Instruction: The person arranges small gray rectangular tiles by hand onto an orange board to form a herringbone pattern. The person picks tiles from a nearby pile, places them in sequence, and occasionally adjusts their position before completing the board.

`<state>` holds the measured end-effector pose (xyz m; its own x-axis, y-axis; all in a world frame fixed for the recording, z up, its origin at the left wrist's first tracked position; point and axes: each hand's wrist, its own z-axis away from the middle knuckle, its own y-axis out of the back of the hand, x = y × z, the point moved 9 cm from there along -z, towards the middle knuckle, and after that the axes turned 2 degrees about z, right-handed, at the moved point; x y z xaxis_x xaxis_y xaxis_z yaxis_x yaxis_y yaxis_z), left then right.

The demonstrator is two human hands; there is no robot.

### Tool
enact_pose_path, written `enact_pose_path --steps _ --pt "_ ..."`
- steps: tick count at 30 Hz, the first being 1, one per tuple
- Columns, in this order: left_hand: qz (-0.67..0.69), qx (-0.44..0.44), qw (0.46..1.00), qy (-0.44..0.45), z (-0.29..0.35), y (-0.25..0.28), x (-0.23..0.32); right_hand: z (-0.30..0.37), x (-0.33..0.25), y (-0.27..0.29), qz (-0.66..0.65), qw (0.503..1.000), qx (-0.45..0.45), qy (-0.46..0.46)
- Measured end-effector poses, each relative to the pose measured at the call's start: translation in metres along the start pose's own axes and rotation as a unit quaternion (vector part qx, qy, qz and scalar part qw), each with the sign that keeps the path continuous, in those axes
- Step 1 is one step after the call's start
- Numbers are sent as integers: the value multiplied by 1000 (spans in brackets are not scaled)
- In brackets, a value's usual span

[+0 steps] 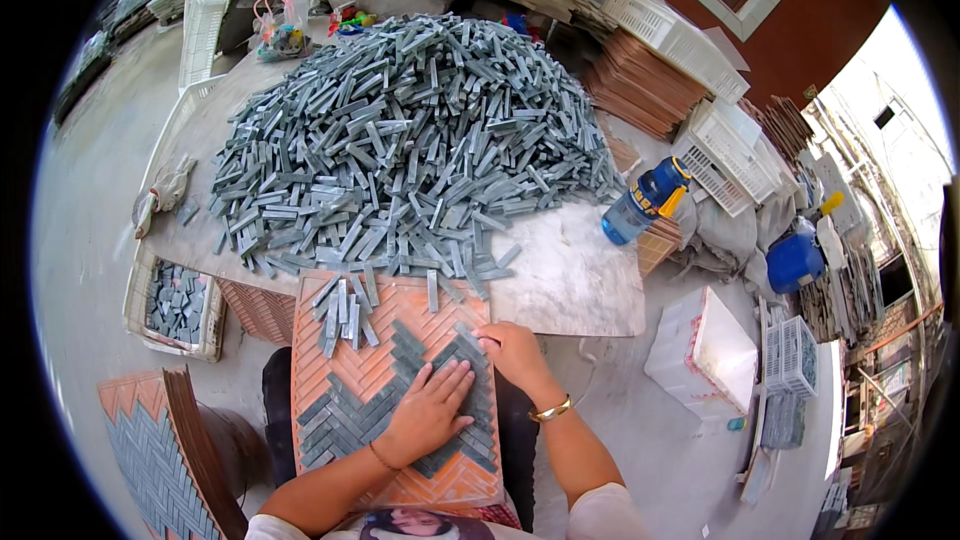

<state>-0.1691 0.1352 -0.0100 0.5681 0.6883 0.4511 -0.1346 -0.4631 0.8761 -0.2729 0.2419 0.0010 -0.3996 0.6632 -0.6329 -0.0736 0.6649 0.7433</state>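
On my lap lies an orange mould tray (312, 370) with herringbone grooves, partly filled with grey stone strips (345, 420). My left hand (430, 415) rests flat on the laid strips, its fingers stretched out. At the tray's upper right edge, my right hand (515, 353) has its fingers curled and pinched beside the end of the herringbone rows; what sits between the fingertips is hidden. Several loose strips (345, 315) lie on the tray's upper left part. Beyond the tray rises a large heap of grey strips (410, 140) on the table.
A blue bottle (645, 202) stands on the table's right, by a whitish board (565, 280). At left are a crate of stone pieces (215, 325) and a stack of trays topped by a filled one (150, 450). A white box (705, 355) and white crates (725, 155) stand right.
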Motion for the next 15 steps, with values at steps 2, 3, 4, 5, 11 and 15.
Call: enact_pose_path --steps 2,3,4,5,11,15 --pt "-2 11 1000 13 -3 5 -7 0 5 0 -17 1000 0 -13" --pt "-2 17 1000 21 -5 8 -10 -2 6 1 -26 999 -1 -19" --pt "-18 40 999 24 -8 14 -13 -2 9 -2 -22 999 -17 -40" --pt "-23 45 998 31 -12 17 -17 -1 6 -2 -17 997 -33 -62" --pt "-44 51 997 47 -22 14 -31 4 -8 -6 66 995 2 -78" --pt "-38 57 997 47 -18 14 -31 6 -25 -7 146 987 27 -64"
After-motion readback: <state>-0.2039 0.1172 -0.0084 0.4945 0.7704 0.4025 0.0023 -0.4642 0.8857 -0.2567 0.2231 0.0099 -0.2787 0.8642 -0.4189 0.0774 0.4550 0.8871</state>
